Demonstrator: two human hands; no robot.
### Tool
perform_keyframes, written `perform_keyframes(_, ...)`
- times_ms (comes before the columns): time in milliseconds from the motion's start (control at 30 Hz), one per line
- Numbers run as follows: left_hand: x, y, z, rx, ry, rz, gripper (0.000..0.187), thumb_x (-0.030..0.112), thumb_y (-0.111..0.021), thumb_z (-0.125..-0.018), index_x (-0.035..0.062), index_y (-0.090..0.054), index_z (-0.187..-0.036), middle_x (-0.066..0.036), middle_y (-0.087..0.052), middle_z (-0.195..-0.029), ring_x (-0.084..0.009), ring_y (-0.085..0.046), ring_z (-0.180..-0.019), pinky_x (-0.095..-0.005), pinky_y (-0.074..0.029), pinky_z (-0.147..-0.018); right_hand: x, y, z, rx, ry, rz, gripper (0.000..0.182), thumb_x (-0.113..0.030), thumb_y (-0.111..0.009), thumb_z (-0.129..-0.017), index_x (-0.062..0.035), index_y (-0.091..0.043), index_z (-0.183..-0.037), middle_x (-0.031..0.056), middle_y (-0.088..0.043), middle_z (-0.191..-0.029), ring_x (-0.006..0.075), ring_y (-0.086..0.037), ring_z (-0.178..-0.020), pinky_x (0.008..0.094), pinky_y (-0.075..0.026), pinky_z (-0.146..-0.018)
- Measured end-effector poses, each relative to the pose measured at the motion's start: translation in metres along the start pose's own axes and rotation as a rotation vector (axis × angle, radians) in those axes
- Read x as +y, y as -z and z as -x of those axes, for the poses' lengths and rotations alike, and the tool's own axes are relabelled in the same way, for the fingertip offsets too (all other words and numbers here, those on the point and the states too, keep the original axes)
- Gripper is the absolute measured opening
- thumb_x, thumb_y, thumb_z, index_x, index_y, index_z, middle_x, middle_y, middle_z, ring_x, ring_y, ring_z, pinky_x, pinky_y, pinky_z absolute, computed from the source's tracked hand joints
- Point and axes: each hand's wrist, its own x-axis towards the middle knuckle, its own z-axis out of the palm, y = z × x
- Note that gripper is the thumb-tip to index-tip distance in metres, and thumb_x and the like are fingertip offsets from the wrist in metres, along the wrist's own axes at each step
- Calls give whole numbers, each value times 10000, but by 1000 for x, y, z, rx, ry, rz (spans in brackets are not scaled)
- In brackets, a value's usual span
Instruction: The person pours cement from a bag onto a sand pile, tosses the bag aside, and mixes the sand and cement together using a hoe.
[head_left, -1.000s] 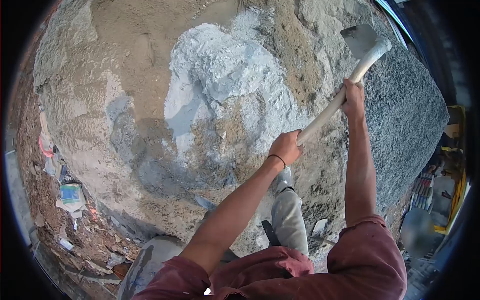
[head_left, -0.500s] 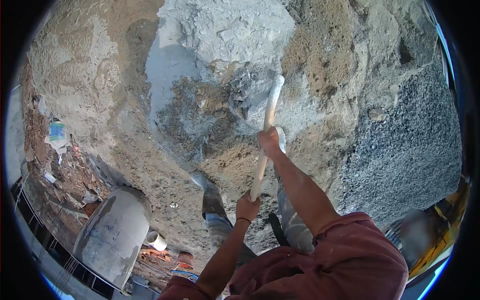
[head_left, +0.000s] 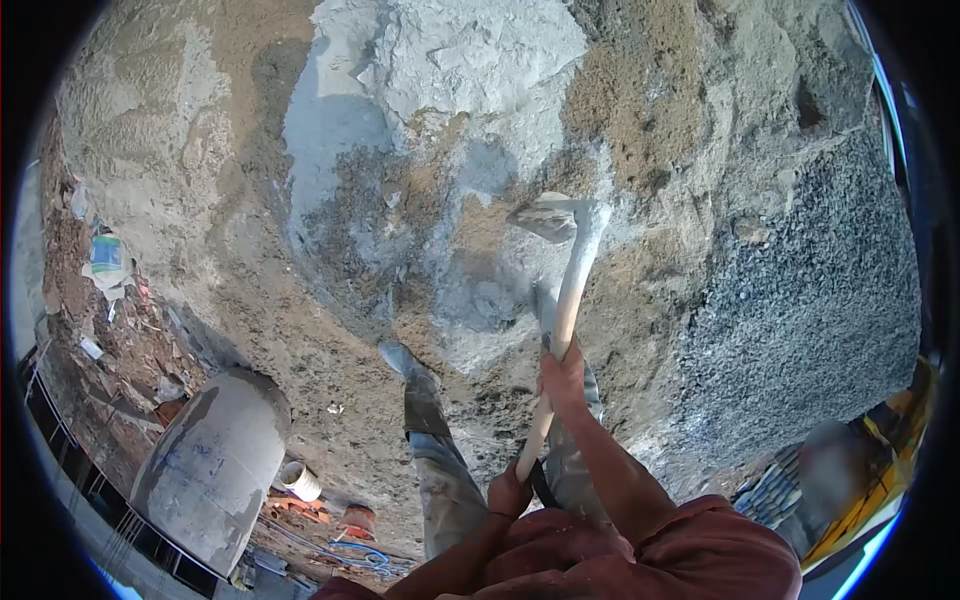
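Both hands were closed around the wooden handle of a hoe: the right hand gripped it at mid-length, just below centre frame, and the left hand held its end lower down. The blade was raised over the mixed sand and cement heap at centre. A gravel pile lay at right, a concrete cylinder at lower left.

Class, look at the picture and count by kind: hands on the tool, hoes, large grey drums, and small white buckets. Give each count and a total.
Hands on the wooden handle: 2, left hand and right hand
Hoe: 1
Large grey drum: 1
Small white bucket: 1
Total: 5
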Motion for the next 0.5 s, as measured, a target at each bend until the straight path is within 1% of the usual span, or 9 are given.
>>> perform_keyframes(67,50,3,-74,129,-277,31,362,201,-690,-881,115,-637,-1229,-227,-718,-825,-446,-705,-778,-556,-566,-674,-83,26,-50,32,185,-79,337,-115,-609,-913,27,-455,-1178,42,-557,-755,113,-546,-501,294,-470,-418)
perform_keyframes(100,96,19,-112,191,-453,202,407,170,-705,-862,151,-630,-1262,-199,-728,-858,-426,-708,-784,-535,-574,-675,-139,31,-79,80,215,-126,311,-103,-600,-914,22,-456,-1160,45,-545,-746,122,-546,-504,295,-481,-422)
perform_keyframes(167,196,57,-185,191,-510,127,495,165,-733,-841,224,-617,-1320,-195,-729,-913,-412,-713,-836,-516,-581,-726,-236,43,-149,144,357,-103,243,-75,-580,-918,15,-454,-1105,48,-528,-741,125,-528,-504,286,-485,-423)
perform_keyframes(200,248,88,-209,169,-514,99,479,173,-739,-838,205,-622,-1302,-193,-732,-911,-406,-716,-849,-512,-582,-747,-270,53,-196,129,413,-139,279,-72,-584,-948,49,-437,-1153,80,-547,-769,139,-548,-514,292,-491,-421)
perform_keyframes(267,320,139,-249,190,-564,105,438,203,-742,-855,155,-637,-1277,-197,-733,-907,-401,-720,-836,-505,-583,-760,-339,47,-256,193,472,-132,203,-59,-582,-944,96,-493,-1042,82,-553,-726,152,-548,-519,305,-484,-429)
perform_keyframes(333,343,170,-268,257,-591,159,309,191,-745,-883,67,-683,-1159,-216,-724,-885,-395,-711,-827,-470,-545,-731,-356,32,-313,121,377,-125,176,-64,-590,-930,98,-542,-981,97,-561,-676,191,-554,-509,345,-473,-430)
perform_keyframes(367,332,168,-268,265,-586,167,309,191,-745,-883,67,-683,-1159,-216,-724,-885,-395,-711,-827,-470,-545,-731,-343,17,-331,90,283,-59,182,-72,-599,-922,101,-555,-961,108,-566,-661,208,-556,-504,362,-469,-433)
perform_keyframes(433,291,157,-263,171,-363,212,347,192,-766,-877,36,-681,-1175,-205,-740,-951,-379,-718,-860,-459,-544,-748,-284,-19,-340,28,122,21,210,-92,-613,-912,109,-567,-948,130,-575,-650,229,-561,-494,391,-468,-431)
perform_keyframes(500,237,143,-259,176,-329,179,418,181,-776,-872,36,-655,-1245,-204,-744,-1006,-374,-721,-888,-449,-548,-771,-234,-50,-320,3,21,23,220,-103,-618,-915,105,-566,-963,139,-573,-651,237,-562,-488,413,-472,-421)
